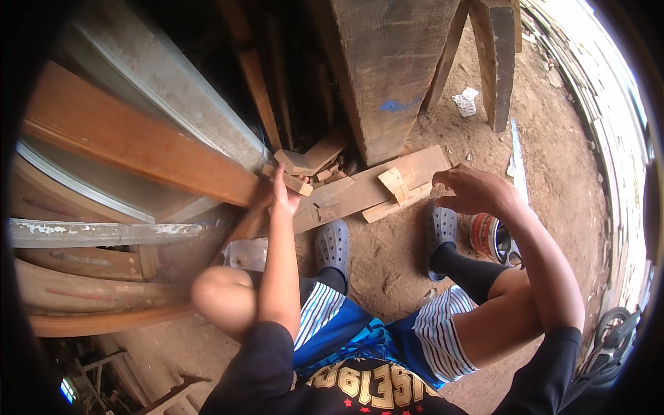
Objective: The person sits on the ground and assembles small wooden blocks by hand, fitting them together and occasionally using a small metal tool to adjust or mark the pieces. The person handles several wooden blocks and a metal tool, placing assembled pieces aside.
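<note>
Head view: the left hand has its thumb and fingers closed around a small wooden block, held right beside the jumble of offcuts at the near end of the long plank on the dirt floor. Over on the other side, the right hand hangs near the plank's far end with fingers loosely curled, and whether anything sits inside them, I can't tell, while a short wood piece lies across that plank.
</note>
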`<state>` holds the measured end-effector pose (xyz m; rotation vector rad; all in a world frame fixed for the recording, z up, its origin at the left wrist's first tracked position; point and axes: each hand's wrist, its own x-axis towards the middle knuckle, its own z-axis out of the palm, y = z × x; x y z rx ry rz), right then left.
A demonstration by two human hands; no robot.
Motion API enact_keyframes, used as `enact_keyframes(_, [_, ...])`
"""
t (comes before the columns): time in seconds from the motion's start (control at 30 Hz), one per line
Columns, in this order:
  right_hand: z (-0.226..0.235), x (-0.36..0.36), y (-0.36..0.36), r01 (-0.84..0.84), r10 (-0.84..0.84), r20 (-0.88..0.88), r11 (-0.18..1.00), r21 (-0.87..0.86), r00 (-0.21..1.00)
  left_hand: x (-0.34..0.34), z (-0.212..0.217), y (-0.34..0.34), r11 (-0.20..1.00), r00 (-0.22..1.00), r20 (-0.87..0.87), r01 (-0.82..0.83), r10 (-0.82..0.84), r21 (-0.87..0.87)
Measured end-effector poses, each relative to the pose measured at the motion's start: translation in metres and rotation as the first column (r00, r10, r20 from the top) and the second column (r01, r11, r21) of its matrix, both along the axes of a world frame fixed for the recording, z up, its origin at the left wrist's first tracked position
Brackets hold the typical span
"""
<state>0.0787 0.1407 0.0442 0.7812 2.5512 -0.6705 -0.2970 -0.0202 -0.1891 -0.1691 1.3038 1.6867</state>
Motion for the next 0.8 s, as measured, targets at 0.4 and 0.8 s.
enact_keyframes(0.4, [-0.009,-0.008,-0.005,0.005,-0.005,0.02,1.0,-0.014,1.0,0.095,0.017,-0.016,0.832,0.825,-0.186,-0.552,0.533,-0.062])
enact_keyframes(0.8, [-0.013,-0.028,-0.031,-0.012,-0.018,-0.146,0.979,-0.201,0.989,0.195,0.131,0.0,0.845,0.904,-0.338,0.383,-0.26,0.373])
